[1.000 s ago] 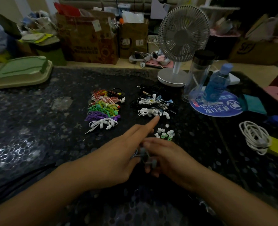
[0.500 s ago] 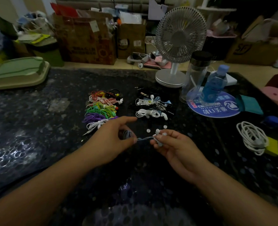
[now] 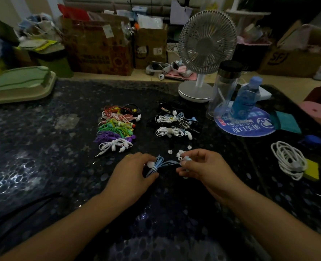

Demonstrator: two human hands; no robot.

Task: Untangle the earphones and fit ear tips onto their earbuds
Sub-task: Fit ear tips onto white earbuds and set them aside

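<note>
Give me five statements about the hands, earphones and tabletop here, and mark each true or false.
1. Both hands hold one light blue earphone. True.
2. The left hand lies flat on the table. False: it grips the bundled cord.
3. Loose ear tips lie just beyond the right hand. True.
4. The fan stands at the table's left end. False: it stands at the back right.
5. The colourful earphone pile is left of the white ones. True.

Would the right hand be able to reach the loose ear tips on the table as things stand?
Probably yes: the ear tips lie just beyond the right hand with nothing between, though it is pinching the blue earphones.
</note>
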